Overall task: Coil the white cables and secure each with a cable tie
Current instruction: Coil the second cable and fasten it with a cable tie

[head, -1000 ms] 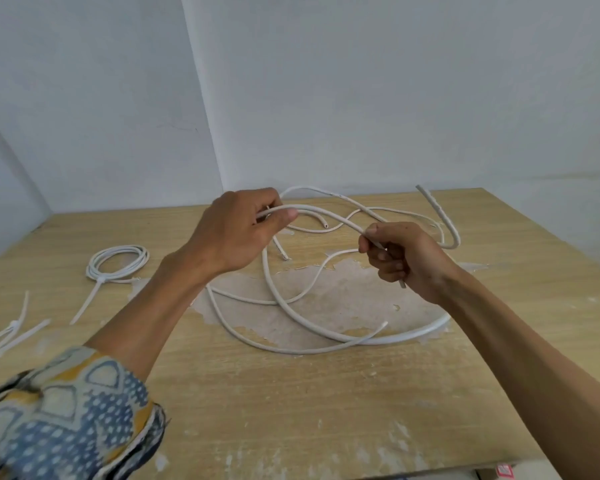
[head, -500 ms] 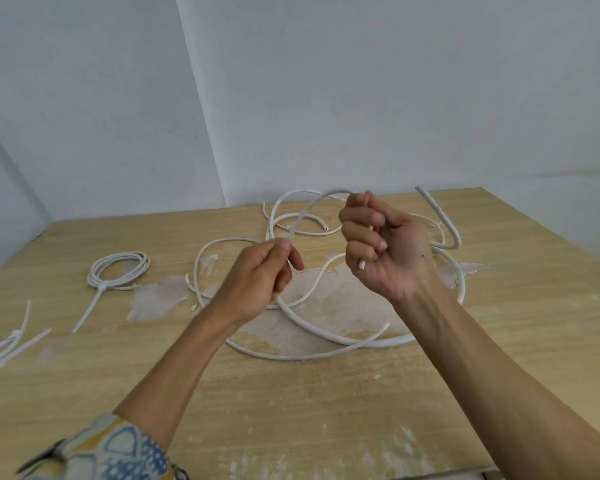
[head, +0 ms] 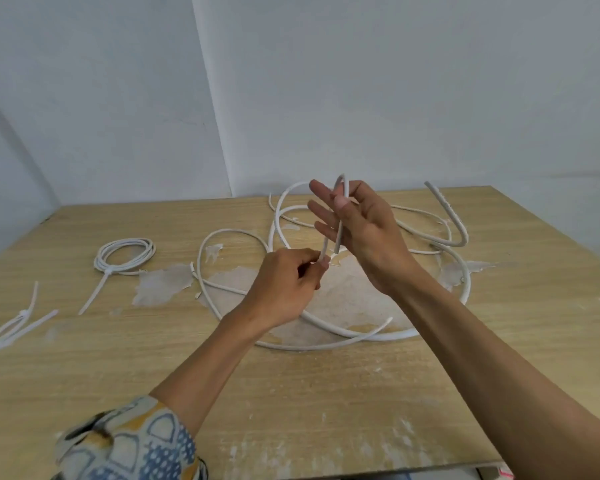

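Note:
A long white cable (head: 343, 332) sprawls in loose loops over the middle of the wooden table (head: 291, 410). My right hand (head: 357, 233) is raised above it, its thumb pinning a tight upright bend of the cable against the palm while the other fingers stretch out. Just below, my left hand (head: 288, 285) pinches the cable strand that runs down from that bend. One stiff cable end (head: 447, 213) curls up at the back right. A finished coil (head: 125, 256), bound with a tie, lies at the left.
Loose white cable ties (head: 11, 327) lie at the table's left edge. Pale worn patches mark the tabletop under the cable. Grey walls meet in a corner behind the table. My left arm wears a patterned sleeve (head: 129, 441).
My left hand dropped from holding the cable high at the left and came in under my right hand. My right hand rose and turned palm-in, folding the cable into a narrow upright bend.

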